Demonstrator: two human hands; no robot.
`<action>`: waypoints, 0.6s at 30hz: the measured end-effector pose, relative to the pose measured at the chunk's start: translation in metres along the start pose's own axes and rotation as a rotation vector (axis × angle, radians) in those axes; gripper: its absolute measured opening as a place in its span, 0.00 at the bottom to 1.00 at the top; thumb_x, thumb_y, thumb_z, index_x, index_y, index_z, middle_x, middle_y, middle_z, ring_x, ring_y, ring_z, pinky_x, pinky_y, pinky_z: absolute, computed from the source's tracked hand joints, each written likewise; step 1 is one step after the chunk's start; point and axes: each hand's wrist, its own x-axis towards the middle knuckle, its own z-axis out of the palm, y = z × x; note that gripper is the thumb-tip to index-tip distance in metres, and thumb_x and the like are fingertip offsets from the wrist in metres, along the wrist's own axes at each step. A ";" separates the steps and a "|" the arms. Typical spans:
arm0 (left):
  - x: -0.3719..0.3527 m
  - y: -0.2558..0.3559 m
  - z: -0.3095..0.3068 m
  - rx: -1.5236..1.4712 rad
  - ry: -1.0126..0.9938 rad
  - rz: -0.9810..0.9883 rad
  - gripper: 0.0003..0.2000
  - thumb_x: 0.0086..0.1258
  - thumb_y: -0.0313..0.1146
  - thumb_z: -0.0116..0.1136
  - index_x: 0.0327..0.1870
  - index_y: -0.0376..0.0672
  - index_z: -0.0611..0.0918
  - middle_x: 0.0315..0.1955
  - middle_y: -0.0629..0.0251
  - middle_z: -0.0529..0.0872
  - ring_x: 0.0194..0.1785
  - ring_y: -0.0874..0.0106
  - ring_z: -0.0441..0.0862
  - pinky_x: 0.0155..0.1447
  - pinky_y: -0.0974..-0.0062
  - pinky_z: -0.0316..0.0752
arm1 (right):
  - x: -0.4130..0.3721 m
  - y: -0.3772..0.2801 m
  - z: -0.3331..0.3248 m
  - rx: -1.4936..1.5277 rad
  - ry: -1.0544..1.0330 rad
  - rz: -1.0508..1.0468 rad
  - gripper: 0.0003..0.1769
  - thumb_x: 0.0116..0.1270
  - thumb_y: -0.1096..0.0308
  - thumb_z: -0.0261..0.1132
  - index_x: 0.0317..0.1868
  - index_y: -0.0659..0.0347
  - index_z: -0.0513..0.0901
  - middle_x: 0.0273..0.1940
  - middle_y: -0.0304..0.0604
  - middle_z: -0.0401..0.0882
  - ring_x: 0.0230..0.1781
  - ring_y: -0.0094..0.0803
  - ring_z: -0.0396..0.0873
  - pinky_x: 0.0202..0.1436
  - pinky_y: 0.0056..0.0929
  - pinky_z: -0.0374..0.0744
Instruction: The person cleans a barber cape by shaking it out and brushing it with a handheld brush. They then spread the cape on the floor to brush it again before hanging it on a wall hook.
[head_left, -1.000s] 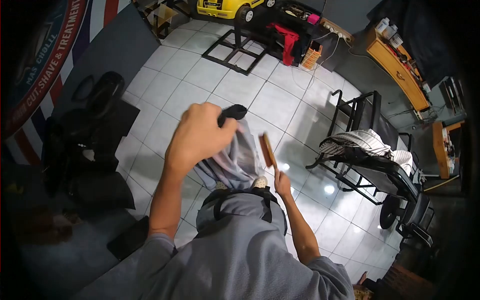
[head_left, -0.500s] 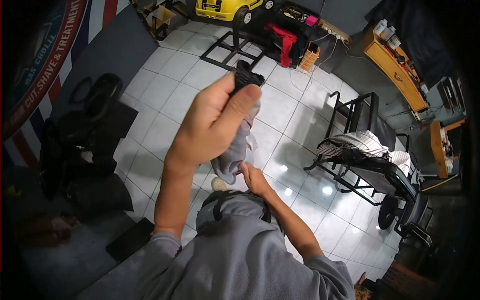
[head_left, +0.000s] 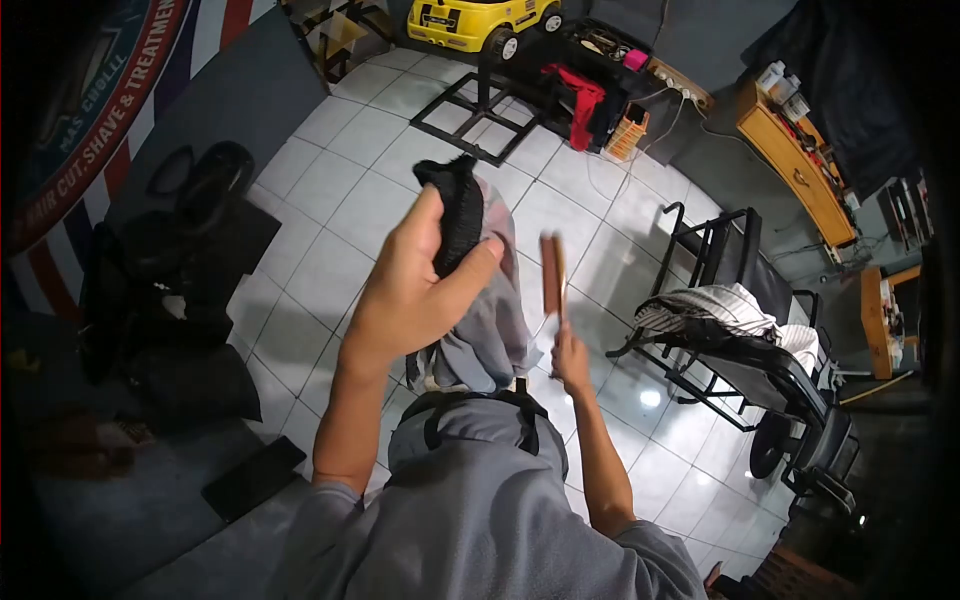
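My left hand is raised in front of me, closed on the black neck end of a grey cloth, seemingly a barber cape. The black band bunches between thumb and fingers, and the cloth hangs down over the floor beyond my waist. To the right of the cape, apart from it, my right hand grips a slim brown brush, held upright and slightly blurred. Its bristles cannot be made out clearly.
A black barber chair with a striped cloth stands at right. Beyond the cape, a black metal frame sits on the tiles near a yellow toy car. A wooden drawer shelf lines the right wall. Black seating is at left.
My right hand has moved right and away from the cape's lower edge, and the brush now shows in it. The cape hangs more spread out, its black band more upright in my left hand.
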 end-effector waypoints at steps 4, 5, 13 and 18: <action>0.002 -0.001 0.019 -0.046 -0.114 -0.010 0.15 0.64 0.25 0.56 0.48 0.34 0.68 0.37 0.67 0.75 0.40 0.82 0.70 0.44 0.83 0.69 | -0.067 -0.175 0.007 0.649 -0.197 -0.269 0.28 0.73 0.41 0.40 0.25 0.56 0.61 0.16 0.29 0.55 0.11 0.16 0.51 0.12 0.19 0.49; 0.002 0.001 0.023 -0.032 -0.135 -0.009 0.16 0.64 0.25 0.56 0.50 0.34 0.67 0.37 0.66 0.75 0.41 0.81 0.70 0.45 0.82 0.69 | -0.081 -0.195 0.011 0.586 -0.196 -0.377 0.28 0.73 0.42 0.38 0.26 0.57 0.62 0.16 0.29 0.57 0.12 0.17 0.52 0.13 0.19 0.52; 0.004 0.007 0.010 -0.168 -0.008 0.106 0.20 0.68 0.27 0.53 0.59 0.32 0.66 0.42 0.68 0.75 0.43 0.83 0.69 0.48 0.86 0.67 | -0.038 -0.043 0.065 -0.438 -0.266 -0.479 0.19 0.75 0.59 0.43 0.46 0.65 0.75 0.26 0.54 0.78 0.28 0.46 0.79 0.31 0.42 0.73; -0.002 0.017 0.014 -0.500 0.184 0.033 0.23 0.69 0.24 0.52 0.64 0.31 0.64 0.45 0.71 0.74 0.44 0.86 0.69 0.51 0.89 0.64 | -0.004 0.164 0.023 -1.062 -0.624 -0.093 0.21 0.66 0.55 0.51 0.43 0.65 0.79 0.37 0.58 0.81 0.37 0.54 0.81 0.42 0.46 0.78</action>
